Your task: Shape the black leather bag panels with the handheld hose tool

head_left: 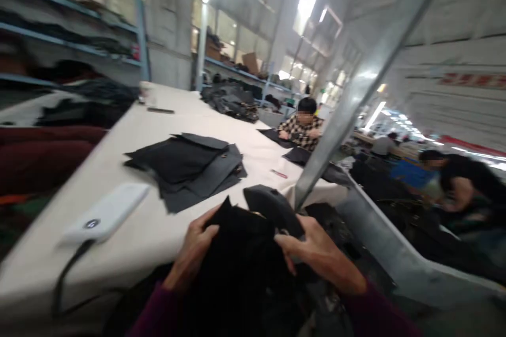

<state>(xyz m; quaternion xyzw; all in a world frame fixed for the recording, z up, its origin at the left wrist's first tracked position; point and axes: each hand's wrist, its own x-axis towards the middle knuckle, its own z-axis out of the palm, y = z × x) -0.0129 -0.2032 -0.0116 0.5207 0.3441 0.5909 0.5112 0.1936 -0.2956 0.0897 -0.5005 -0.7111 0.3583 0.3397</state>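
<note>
Black cloth (241, 253) hangs in front of me, gripped at its upper edges by both hands. My left hand (193, 247) is closed on its left side, thumb on top. My right hand (322, 250) pinches the right side, where a dark curved piece (272, 205) sticks up and away from me; whether it belongs to the same cloth I cannot tell. Just beyond, a loose stack of dark fabric pieces (190, 166) lies on the white table (154, 124). More dark cloth below my hands is blurred.
A white power bank-like box (108, 213) with a black cable lies at the table's left. A slanting metal post (356, 95) rises at the right, beside a metal-sided trough (395, 242). One person (302, 126) sits across the table; another (466, 184) bends over dark cloth at the right.
</note>
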